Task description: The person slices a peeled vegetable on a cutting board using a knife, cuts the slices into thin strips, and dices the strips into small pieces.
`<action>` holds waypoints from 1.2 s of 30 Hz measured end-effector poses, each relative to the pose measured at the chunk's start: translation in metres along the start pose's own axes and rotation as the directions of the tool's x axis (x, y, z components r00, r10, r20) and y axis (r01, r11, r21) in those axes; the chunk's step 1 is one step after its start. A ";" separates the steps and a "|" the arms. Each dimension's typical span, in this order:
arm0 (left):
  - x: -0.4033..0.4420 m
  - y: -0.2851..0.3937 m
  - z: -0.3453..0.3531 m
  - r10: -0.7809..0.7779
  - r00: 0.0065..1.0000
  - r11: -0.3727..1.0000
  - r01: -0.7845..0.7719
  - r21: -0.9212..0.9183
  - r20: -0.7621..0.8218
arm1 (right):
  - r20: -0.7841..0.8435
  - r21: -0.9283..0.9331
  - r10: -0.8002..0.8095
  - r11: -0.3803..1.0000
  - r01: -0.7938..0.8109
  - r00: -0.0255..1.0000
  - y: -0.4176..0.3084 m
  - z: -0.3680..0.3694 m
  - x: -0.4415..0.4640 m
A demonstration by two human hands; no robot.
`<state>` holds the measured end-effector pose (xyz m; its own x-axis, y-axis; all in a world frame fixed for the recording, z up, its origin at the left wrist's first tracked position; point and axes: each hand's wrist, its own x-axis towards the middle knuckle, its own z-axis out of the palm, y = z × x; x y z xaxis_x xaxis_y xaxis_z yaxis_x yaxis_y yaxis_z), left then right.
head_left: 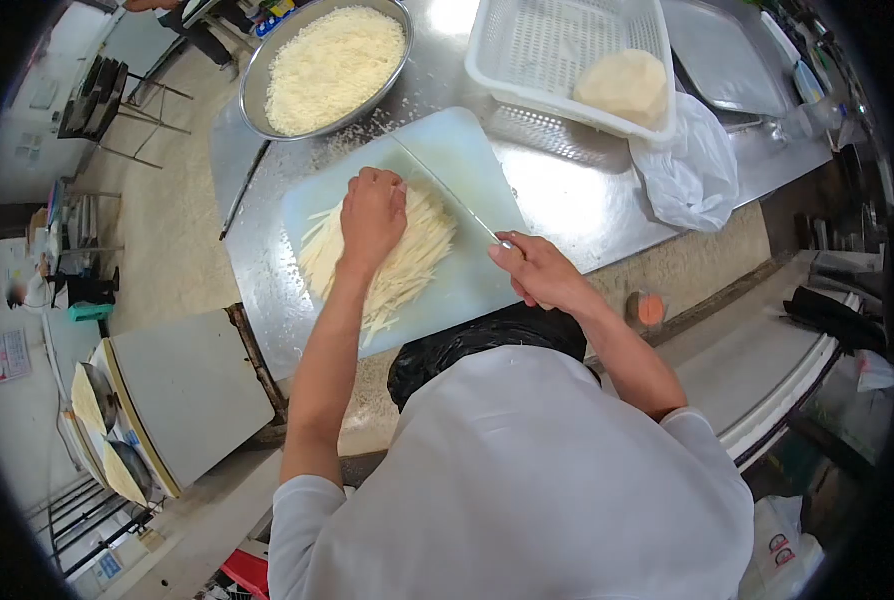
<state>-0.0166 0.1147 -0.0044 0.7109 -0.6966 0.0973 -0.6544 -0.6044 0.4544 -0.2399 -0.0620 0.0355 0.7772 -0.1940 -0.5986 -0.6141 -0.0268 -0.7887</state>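
Pale shredded strips (407, 262) lie in a heap on a light blue-white cutting board (487, 195). My left hand (375, 215) rests on top of the heap with its fingers curled down onto the strips. In my right hand (539, 268) is the handle of a knife (447, 188), closed in my fingers. The long blade points up and left across the board, to the right of the heap. Whether its edge touches the board cannot be made out.
Beyond the board stands a metal bowl (249, 88) of finely cut pale pieces. A white plastic basket (482, 78) holds a large peeled piece (622, 88). A plastic bag (687, 175), a metal tray (732, 60) and a dark rod (245, 190) are also on the metal table (567, 205).
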 end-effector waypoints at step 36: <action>0.005 0.013 0.032 0.065 0.997 0.966 -0.055 0.251 -0.030 | 0.111 -0.073 0.034 0.997 -0.027 0.993 -0.032 -0.012 0.021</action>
<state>-0.0301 0.0913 -0.0261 0.6742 -0.7224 0.1535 -0.7365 -0.6425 0.2114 -0.2052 -0.0772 0.0496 0.7660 -0.0852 -0.6372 -0.6428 -0.0928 -0.7604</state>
